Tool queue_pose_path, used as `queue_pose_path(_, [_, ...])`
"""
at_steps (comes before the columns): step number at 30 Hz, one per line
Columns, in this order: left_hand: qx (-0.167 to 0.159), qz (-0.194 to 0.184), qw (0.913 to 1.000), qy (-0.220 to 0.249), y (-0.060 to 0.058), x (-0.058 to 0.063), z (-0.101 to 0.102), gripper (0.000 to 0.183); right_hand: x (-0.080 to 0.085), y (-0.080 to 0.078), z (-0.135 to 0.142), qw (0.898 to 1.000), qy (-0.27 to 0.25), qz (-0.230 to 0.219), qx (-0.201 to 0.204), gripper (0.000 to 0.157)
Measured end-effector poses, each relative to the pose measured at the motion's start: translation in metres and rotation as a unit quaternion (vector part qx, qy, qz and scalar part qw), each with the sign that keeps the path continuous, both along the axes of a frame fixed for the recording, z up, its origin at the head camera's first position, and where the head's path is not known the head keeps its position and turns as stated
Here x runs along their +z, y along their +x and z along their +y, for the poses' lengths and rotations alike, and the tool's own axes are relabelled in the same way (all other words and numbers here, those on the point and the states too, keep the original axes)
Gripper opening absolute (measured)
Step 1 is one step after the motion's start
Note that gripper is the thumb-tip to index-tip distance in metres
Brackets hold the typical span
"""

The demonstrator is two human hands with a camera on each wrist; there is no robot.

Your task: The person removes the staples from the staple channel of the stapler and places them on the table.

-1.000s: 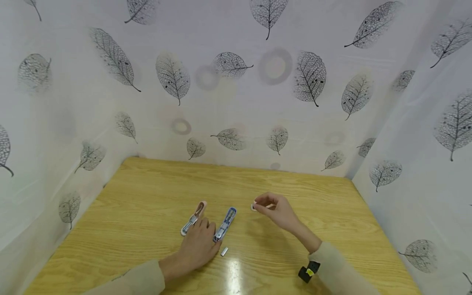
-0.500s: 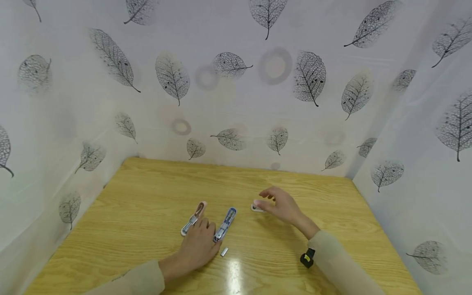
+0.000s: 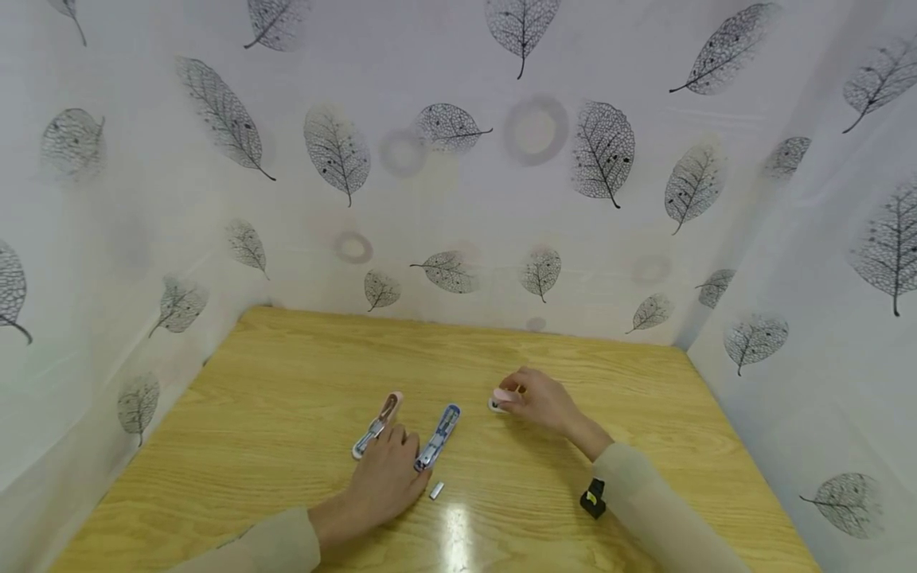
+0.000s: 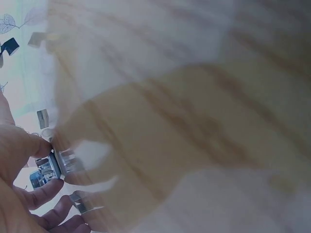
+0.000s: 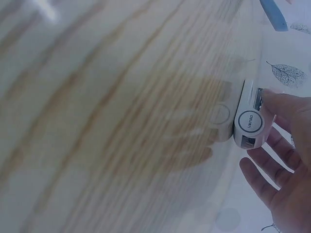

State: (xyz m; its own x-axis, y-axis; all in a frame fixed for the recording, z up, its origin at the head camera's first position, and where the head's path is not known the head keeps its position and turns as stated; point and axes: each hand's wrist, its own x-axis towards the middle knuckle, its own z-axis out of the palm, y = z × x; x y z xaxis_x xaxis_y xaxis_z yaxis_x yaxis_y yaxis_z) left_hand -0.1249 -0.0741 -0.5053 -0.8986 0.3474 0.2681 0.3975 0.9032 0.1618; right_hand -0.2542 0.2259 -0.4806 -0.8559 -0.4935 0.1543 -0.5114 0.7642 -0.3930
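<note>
My right hand (image 3: 540,402) pinches a small pink-and-white stapler (image 3: 505,396) low over the table, right of centre. In the right wrist view, the stapler (image 5: 250,121) shows a round logo on its white side, and the thumb lies along its upper part. My left hand (image 3: 387,473) rests on the table, its thumb and index finger on either side of the near end of a blue stapler (image 3: 438,436), which lies opened out. Beside that hand's other fingers lies a second pink-and-white stapler (image 3: 376,426), also opened out, its near part partly covered.
A short silver strip of staples (image 3: 436,490) lies close to the left thumb on the wooden table (image 3: 301,350). White leaf-printed curtains (image 3: 458,199) enclose the back and sides. A black wrist device (image 3: 593,499) hangs at the right sleeve.
My right fingers lifted off the small stapler half a second ago and have come down around it again; its pink top now shows tilted between them. The left hand has stayed put.
</note>
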Motion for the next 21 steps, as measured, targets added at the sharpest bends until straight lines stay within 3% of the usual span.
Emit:
queue_pose_path(11, [0.013, -0.029, 0.9974, 0.064, 0.003, 0.009, 0.006, 0.038, 0.001, 0.008, 0.011, 0.999, -0.034, -0.025, 0.03, 0.026])
queue_pose_path(21, [-0.041, -0.039, 0.995, 0.082, 0.008, 0.023, 0.04, 0.033, 0.001, 0.02, 0.023, 0.991, -0.083, -0.066, 0.079, 0.02])
